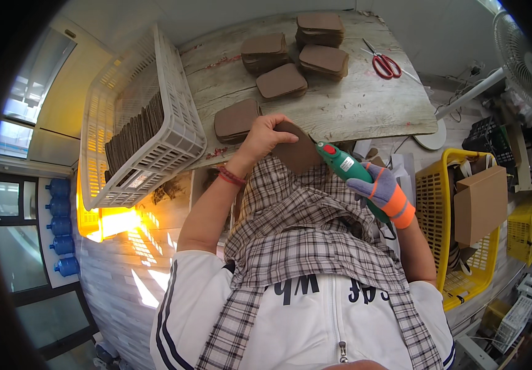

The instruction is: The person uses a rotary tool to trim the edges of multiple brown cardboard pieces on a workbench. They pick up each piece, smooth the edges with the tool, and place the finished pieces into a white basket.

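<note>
My bare left hand [264,140] pinches a thin brown piece with rounded corners [303,152] by its upper left edge, over my lap. In my right hand [382,190], which wears a grey and orange glove, is a green handheld rotary tool [346,165] with a red button. The tool's tip meets or nearly meets the right edge of the brown piece; I cannot tell if they touch. Just beyond my left hand, a stack of similar brown pieces [235,121] lies at the table's near edge.
Several more brown stacks [281,81] stand on the worn wooden table [364,111], with red-handled scissors [387,65] at its far right. A white crate [182,117] of brown pieces is at left. On the right are a yellow basket [433,203] holding a cardboard box [480,203], and a fan [528,61].
</note>
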`<state>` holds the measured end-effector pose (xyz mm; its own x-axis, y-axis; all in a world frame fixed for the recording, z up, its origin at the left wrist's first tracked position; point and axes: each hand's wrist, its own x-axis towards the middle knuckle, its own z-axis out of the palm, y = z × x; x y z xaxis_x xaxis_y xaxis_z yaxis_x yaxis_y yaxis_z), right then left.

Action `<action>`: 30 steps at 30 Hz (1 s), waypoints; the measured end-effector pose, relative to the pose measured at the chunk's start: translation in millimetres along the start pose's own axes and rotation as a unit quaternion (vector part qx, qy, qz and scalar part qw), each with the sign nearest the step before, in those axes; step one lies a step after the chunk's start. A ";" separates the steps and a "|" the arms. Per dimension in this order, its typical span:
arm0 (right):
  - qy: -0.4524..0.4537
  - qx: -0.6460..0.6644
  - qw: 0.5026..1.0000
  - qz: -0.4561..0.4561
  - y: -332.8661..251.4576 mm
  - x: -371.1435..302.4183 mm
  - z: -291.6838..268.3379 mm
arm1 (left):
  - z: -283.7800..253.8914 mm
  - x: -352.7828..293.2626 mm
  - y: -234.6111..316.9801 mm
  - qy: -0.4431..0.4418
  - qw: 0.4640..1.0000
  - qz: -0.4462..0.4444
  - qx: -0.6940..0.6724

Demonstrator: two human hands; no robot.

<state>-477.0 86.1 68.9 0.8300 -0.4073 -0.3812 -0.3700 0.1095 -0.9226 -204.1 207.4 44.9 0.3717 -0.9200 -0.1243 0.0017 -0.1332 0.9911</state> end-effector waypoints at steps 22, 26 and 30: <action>0.027 0.072 0.996 -0.036 22.6 22.6 3.7 | -104.9 -11.0 -9.2 0.220 0.974 0.002 -0.059; 0.051 0.050 0.997 -0.008 26.7 21.4 2.4 | -132.1 15.3 -39.9 0.319 0.887 0.034 0.333; 0.072 0.050 0.996 -0.001 25.2 20.7 4.0 | -95.3 67.6 -26.0 0.259 0.755 0.143 0.585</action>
<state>-467.4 84.1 37.5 0.7592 -0.5329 -0.3737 -0.3196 0.1949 -0.9273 -90.5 183.8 15.3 0.5150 -0.7456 0.4229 -0.8564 -0.4688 0.2164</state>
